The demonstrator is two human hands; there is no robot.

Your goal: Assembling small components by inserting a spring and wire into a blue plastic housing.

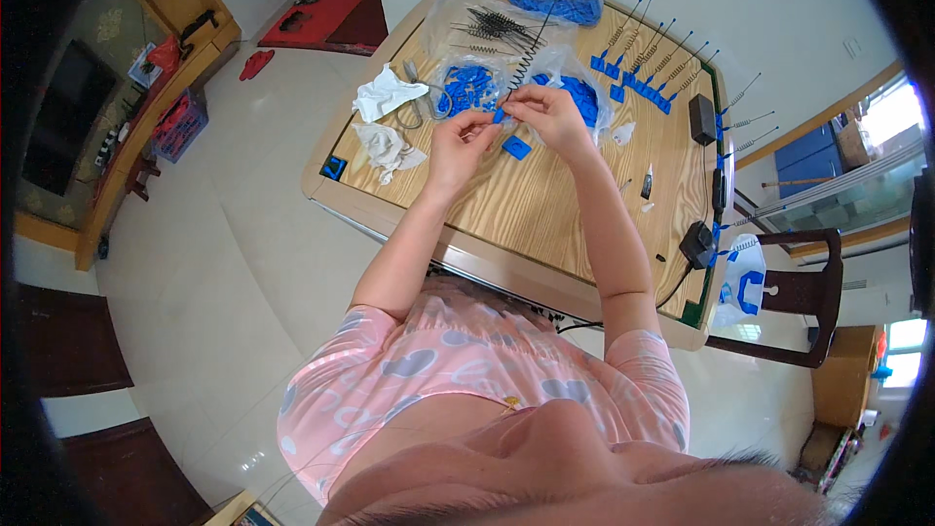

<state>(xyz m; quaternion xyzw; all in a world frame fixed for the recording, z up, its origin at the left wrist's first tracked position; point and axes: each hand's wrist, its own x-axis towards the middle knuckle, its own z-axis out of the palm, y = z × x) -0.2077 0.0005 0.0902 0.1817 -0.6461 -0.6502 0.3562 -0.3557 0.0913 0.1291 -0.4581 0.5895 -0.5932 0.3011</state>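
A: Hands first. What are they doing?

B: Meeting over the wooden table point(526, 214). Left hand point(456, 148) is pinching a small blue piece point(499, 115) between thumb and fingers. Right hand point(553, 119) is closing its fingertips on the lower end of a dark coil point(523, 68); overlapping fingers are hiding the exact contact.

A: Why so close together?

B: My reading: both parts are small, so one hand is steadying while the other is guiding. The coil is leaning up and away, probably leaving its long tip free of the wrists.

A: And the supplies?

B: Loose blue pieces point(470, 88) are sitting in clear plastic just beyond the fingers, dark springs point(497, 27) lying in a heap farther back. Likely for easy reach. A flat blue block point(516, 147) is resting just below the hands.

A: The right side?

B: Coils with blue bases point(643, 88) are standing in a slanting row, perhaps spaced against tangling. White cloths point(388, 93) are lying crumpled to the left, seemingly out of the way.
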